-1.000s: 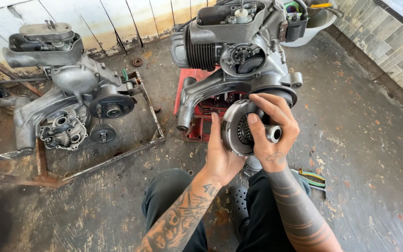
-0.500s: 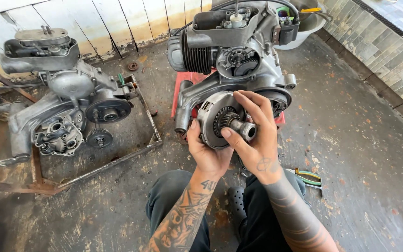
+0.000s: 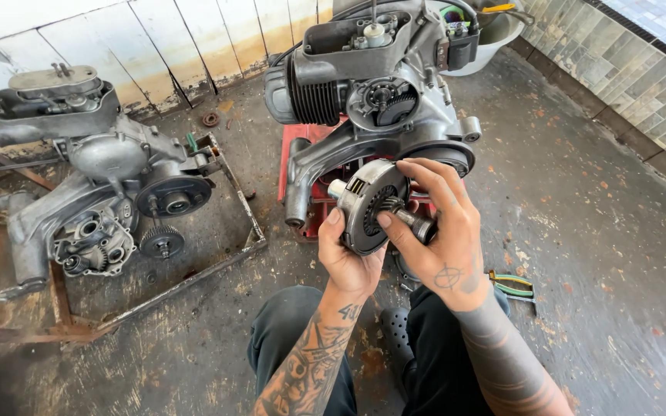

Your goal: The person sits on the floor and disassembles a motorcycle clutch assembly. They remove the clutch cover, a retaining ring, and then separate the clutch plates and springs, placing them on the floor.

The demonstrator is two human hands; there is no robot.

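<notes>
I hold a round metal clutch assembly (image 3: 364, 202) with a toothed centre and a short shaft in front of me. My left hand (image 3: 346, 258) grips its lower rim from below. My right hand (image 3: 442, 231) wraps over the right side, its thumb and fingers on the shaft (image 3: 412, 223). Just behind it stands a grey scooter engine (image 3: 371, 100) with a finned cylinder, resting on a red stand (image 3: 296, 154).
A second dismantled engine (image 3: 102, 192) lies in a rusty metal frame (image 3: 217, 254) at the left. Green-handled pliers (image 3: 512, 285) lie on the stained concrete floor by my right knee. A white basin (image 3: 495, 31) sits at the back, a tiled wall at the right.
Both hands have lowered the clutch assembly slightly and turned it; my right hand shifted from the rim onto the shaft. The view has tilted down a little.
</notes>
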